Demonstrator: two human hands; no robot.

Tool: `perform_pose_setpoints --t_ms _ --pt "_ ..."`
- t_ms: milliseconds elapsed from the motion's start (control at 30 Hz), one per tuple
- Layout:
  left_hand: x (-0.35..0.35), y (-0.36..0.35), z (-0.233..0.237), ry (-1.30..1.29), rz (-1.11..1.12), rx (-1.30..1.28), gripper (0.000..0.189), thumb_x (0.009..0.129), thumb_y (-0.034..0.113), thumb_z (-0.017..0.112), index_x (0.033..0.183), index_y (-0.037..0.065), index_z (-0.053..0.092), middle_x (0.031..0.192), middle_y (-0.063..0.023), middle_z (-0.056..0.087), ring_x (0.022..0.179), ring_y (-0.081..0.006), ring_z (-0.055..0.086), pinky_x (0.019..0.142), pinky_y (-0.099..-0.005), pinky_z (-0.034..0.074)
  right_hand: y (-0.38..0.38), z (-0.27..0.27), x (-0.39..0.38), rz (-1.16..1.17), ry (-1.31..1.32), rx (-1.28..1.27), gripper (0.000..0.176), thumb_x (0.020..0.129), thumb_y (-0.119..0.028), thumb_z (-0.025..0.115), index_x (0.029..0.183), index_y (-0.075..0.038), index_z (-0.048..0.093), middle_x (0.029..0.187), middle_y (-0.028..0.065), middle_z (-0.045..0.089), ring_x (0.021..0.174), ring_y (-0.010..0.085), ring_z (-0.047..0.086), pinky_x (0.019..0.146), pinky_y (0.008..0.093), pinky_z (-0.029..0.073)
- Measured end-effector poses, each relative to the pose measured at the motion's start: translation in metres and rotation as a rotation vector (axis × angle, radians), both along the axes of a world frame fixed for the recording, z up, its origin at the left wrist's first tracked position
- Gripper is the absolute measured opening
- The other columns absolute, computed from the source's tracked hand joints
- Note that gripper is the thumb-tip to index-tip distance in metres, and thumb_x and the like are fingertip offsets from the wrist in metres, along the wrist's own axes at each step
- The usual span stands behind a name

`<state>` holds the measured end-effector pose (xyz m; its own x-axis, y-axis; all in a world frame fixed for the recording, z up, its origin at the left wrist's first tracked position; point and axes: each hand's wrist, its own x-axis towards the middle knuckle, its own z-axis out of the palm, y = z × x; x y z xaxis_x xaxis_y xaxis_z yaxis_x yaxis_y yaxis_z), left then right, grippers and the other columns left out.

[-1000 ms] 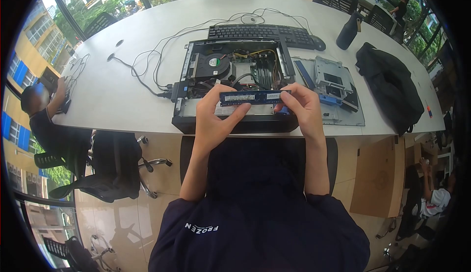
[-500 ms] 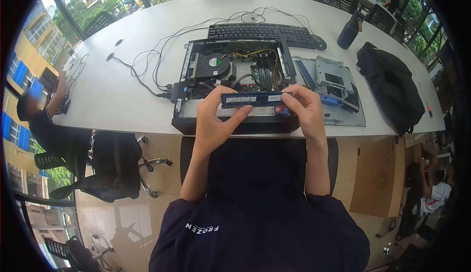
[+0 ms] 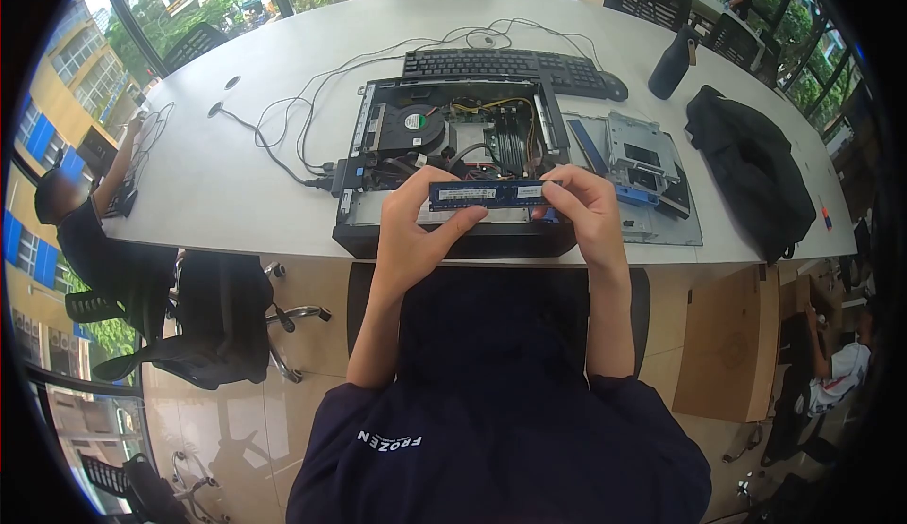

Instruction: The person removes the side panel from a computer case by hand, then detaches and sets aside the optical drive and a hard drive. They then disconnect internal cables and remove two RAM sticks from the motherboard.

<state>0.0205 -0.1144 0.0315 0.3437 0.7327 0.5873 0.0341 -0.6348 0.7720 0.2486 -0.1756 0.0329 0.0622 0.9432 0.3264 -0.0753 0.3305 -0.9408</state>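
Observation:
A blue memory module [image 3: 491, 194] with white labels is held level between my two hands. My left hand [image 3: 416, 220] grips its left end, thumb along the lower edge. My right hand [image 3: 588, 210] pinches the right end between thumb and fingers. Just beyond and below the module lies an open desktop computer case [image 3: 453, 243], its front part hidden behind the module and my hands. Inside the case show a round black fan [image 3: 412, 125], cables and a row of dark memory slots [image 3: 511, 141].
Behind the case are a keyboard [image 3: 501, 65] and mouse [image 3: 615, 86]. To the right lie a metal panel with a drive bracket [image 3: 644, 151], a dark bottle [image 3: 672, 66] and a black bag [image 3: 751, 165]. Cables run left. A person [image 3: 80, 207] sits at far left.
My hands and the module hold nearly the same pose. The view has shifted very slightly, and the person at far left has moved a little.

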Motion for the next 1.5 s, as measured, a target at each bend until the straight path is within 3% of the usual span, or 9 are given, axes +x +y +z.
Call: perform_pose_setpoints --t_ms 433,633,700,933,1000,1133,1200,1400,1500 --pt "0.002 -0.001 -0.001 0.009 0.019 0.02 0.022 0.08 0.01 0.082 0.092 0.0 0.066 0.083 -0.0074 0.069 0.077 -0.016 0.066 0.072 -0.0288 0.05 -0.001 0.002 -0.001 -0.022 -0.022 -0.008 0.013 0.097 -0.009 0.062 0.096 0.004 0.067 0.082 0.0045 0.066 0.075 0.0104 0.064 0.072 0.0252 0.051" --pt "-0.001 -0.003 -0.003 -0.191 -0.058 -0.104 0.016 0.089 0.01 0.072 0.099 -0.001 0.067 0.084 -0.0073 0.07 0.076 -0.0124 0.065 0.073 -0.0272 0.049 0.001 -0.004 -0.005 -0.032 -0.047 0.027 0.014 0.097 -0.011 0.064 0.096 0.003 0.067 0.08 0.0033 0.065 0.075 0.0096 0.063 0.071 0.0246 0.051" --pt "-0.004 0.001 -0.01 -0.215 -0.077 -0.239 0.019 0.095 0.009 0.068 0.109 -0.004 0.066 0.091 -0.0053 0.067 0.079 -0.0076 0.06 0.072 -0.0224 0.049 0.001 -0.005 -0.004 -0.028 -0.059 0.032 0.014 0.097 -0.011 0.064 0.096 0.003 0.067 0.08 0.0032 0.065 0.076 0.0094 0.063 0.071 0.0245 0.051" --pt "0.007 -0.003 -0.011 -0.117 0.126 -0.063 0.018 0.09 0.008 0.072 0.106 -0.001 0.068 0.09 -0.0077 0.072 0.085 -0.0133 0.067 0.078 -0.0274 0.051 0.001 -0.003 -0.006 -0.07 -0.014 0.045 0.012 0.096 -0.009 0.065 0.095 0.002 0.066 0.08 0.0025 0.064 0.075 0.0087 0.063 0.071 0.0239 0.052" --pt "0.005 0.0 -0.014 -0.091 0.131 0.017 0.019 0.092 0.001 0.069 0.109 -0.004 0.063 0.096 -0.0071 0.068 0.084 -0.0068 0.062 0.065 -0.0203 0.054 0.001 -0.005 -0.006 -0.084 -0.038 0.047 0.011 0.096 -0.009 0.065 0.095 0.002 0.066 0.081 0.0026 0.065 0.075 0.0087 0.063 0.07 0.0238 0.052" --pt "0.005 0.0 -0.015 -0.096 0.141 0.02 0.021 0.092 0.0 0.069 0.111 -0.005 0.062 0.098 -0.0076 0.068 0.086 -0.0072 0.062 0.067 -0.0203 0.056 0.002 -0.007 -0.004 -0.103 -0.105 0.066 0.009 0.095 -0.007 0.065 0.095 0.002 0.066 0.081 0.0026 0.064 0.073 0.0089 0.062 0.069 0.0239 0.052" --pt "0.007 -0.002 -0.014 -0.188 0.14 -0.069 0.019 0.089 0.005 0.073 0.106 -0.001 0.066 0.091 -0.0085 0.072 0.085 -0.0122 0.067 0.078 -0.025 0.051 0.002 -0.007 -0.004 -0.085 -0.09 0.066 0.009 0.095 -0.008 0.065 0.094 0.002 0.066 0.081 0.0025 0.064 0.073 0.009 0.062 0.07 0.0239 0.051" --pt "-0.002 0.001 -0.015 -0.172 -0.027 -0.176 0.019 0.092 -0.001 0.068 0.11 -0.004 0.061 0.1 -0.0072 0.066 0.09 -0.0081 0.062 0.067 -0.0207 0.057 0.0 -0.004 -0.004 -0.02 -0.034 0.055 0.009 0.095 -0.008 0.066 0.092 0.001 0.065 0.081 0.0019 0.063 0.074 0.0091 0.062 0.07 0.024 0.05" --pt "-0.001 0.0 -0.015 -0.164 -0.001 -0.136 0.019 0.093 0.0 0.068 0.11 -0.004 0.061 0.101 -0.0074 0.066 0.09 -0.0086 0.063 0.067 -0.0201 0.057 0.0 -0.006 -0.005 -0.035 -0.056 0.051 0.009 0.095 -0.008 0.066 0.092 0.0 0.065 0.081 0.0018 0.063 0.075 0.0091 0.062 0.07 0.024 0.05"
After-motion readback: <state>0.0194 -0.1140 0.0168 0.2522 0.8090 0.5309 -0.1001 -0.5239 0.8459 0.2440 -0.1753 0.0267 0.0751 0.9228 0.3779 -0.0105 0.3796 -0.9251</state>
